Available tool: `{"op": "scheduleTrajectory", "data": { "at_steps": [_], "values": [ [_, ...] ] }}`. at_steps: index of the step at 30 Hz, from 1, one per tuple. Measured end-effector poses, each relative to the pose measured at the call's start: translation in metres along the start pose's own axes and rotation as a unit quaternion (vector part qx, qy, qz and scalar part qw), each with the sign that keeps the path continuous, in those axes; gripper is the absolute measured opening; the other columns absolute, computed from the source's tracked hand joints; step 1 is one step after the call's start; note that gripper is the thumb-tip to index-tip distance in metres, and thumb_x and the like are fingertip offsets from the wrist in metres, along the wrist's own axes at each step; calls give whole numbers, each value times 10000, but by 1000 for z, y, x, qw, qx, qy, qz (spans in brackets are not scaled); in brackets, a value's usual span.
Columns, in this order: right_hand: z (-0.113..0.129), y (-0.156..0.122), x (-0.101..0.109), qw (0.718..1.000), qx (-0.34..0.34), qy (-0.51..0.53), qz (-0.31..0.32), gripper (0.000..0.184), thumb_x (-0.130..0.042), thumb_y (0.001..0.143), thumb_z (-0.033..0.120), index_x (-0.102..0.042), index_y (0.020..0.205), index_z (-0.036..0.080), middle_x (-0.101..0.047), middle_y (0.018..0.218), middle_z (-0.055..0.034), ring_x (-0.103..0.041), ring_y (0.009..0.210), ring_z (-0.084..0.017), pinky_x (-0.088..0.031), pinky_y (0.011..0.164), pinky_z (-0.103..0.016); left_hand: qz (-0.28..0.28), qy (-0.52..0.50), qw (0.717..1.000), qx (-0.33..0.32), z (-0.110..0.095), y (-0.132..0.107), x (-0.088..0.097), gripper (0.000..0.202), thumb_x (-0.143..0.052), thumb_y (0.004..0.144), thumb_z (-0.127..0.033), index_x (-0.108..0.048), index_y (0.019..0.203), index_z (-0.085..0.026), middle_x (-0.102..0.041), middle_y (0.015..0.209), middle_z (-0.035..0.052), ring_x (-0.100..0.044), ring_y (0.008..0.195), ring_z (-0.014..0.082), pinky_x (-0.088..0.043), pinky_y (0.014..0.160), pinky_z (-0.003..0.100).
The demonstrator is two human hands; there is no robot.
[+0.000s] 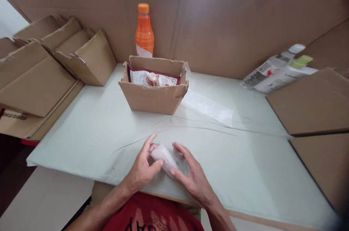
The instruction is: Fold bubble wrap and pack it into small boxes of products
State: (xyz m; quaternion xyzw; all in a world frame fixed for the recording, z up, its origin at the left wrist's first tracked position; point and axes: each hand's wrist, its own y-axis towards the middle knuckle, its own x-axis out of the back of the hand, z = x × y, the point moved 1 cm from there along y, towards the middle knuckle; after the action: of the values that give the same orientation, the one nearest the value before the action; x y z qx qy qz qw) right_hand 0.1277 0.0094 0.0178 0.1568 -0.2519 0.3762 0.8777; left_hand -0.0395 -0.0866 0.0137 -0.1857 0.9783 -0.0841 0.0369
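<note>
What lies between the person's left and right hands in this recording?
In the head view, a bubble-wrap bundle lies between the left hand and the right hand, touching both.

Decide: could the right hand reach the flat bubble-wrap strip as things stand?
Probably yes: nothing stands between the right hand and the bubble-wrap strip, though its thumb touches the wrapped bundle.

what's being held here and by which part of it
A bubble-wrap roll: the left hand holds its far end, while the right hand's thumb touches its near end.
</note>
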Motion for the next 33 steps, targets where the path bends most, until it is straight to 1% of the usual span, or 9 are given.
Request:
{"op": "scheduleTrajectory", "data": {
  "at_steps": [5, 9, 13, 16, 19, 22, 27, 30, 33],
  "values": [
    [7, 19, 36, 998, -10, -1, 54, 203, -641, 916, 325, -721, 1078, 231, -772, 975, -42, -721, 867, -212, -575, 790, -333, 18, 232, 949, -211, -18, 14, 12, 705, -665, 851, -212, -376, 1494, -230, -642, 1238, 111, -640, 1118, 244, -523, 997, 396],
    [41, 62, 95, 990, 117, -37, -65, 161, -685, 902, 289, -722, 1058, 273, -755, 1039, -25, -717, 936, -193, -565, 828, -303, -131, 390, 802, -433, -81, 60, 53, 709, -658, 881, -186, -359, 1523, -231, -542, 1417, 166, -510, 1340, 303, -445, 1107, 484],
    [100, 134, 139, 938, 222, -139, -228, 109, -738, 864, 268, -750, 972, 279, -724, 949, -11, -674, 856, -173, -528, 777, -300, -234, 467, 697, -491, -127, 107, 87, 712, -578, 879, -88, -337, 1538, -207, -599, 1348, 164, -509, 1337, 331, -428, 1091, 542],
    [129, 201, 141, 933, 231, -207, -183, 61, -710, 870, 259, -762, 899, 245, -697, 835, -2, -609, 699, -136, -462, 639, -268, -231, 463, 704, -487, -124, 118, 93, 690, -495, 881, -20, -344, 1535, -179, -691, 1077, 108, -623, 1099, 271, -490, 997, 494],
    [132, 260, 115, 939, 178, -294, 10, 92, -700, 840, 231, -773, 897, 236, -716, 812, 2, -605, 686, -136, -398, 603, -259, -230, 438, 709, -502, -108, 110, 90, 716, -503, 853, 27, -351, 1530, -149, -687, 992, 93, -617, 1018, 248, -499, 984, 484],
    [123, 296, 75, 883, 126, -419, 167, 120, -663, 825, 210, -771, 875, 217, -750, 848, -32, -634, 731, -170, -344, 591, -268, -221, 434, 714, -503, -101, 105, 90, 747, -524, 823, 59, -355, 1524, -133, -687, 988, 89, -608, 1003, 236, -490, 1006, 489],
    [124, 317, 34, 819, 107, -476, 301, 179, -587, 819, 139, -754, 877, 167, -756, 843, -82, -637, 697, -180, -329, 559, -272, -205, 442, 708, -511, -108, 110, 94, 764, -573, 802, 65, -379, 1513, -137, -685, 1031, 97, -610, 1054, 240, -483, 1037, 488],
    [129, 311, 59, 852, 120, -414, 296, 161, -611, 847, 191, -755, 919, 191, -758, 859, -45, -641, 714, -166, -376, 593, -261, -254, 423, 713, -498, -108, 110, 102, 804, -646, 797, 5, -374, 1529, -183, -622, 1260, 139, -550, 1258, 282, -453, 1097, 503],
    [117, 277, 112, 941, 121, -298, 100, 222, -586, 907, 308, -746, 1047, 242, -768, 965, -19, -663, 784, -173, -461, 680, -278, -308, 338, 784, -420, -98, 110, 117, 810, -683, 822, -100, -353, 1542, -271, -492, 1470, 129, -479, 1370, 303, -425, 1139, 525]
  ]
}}
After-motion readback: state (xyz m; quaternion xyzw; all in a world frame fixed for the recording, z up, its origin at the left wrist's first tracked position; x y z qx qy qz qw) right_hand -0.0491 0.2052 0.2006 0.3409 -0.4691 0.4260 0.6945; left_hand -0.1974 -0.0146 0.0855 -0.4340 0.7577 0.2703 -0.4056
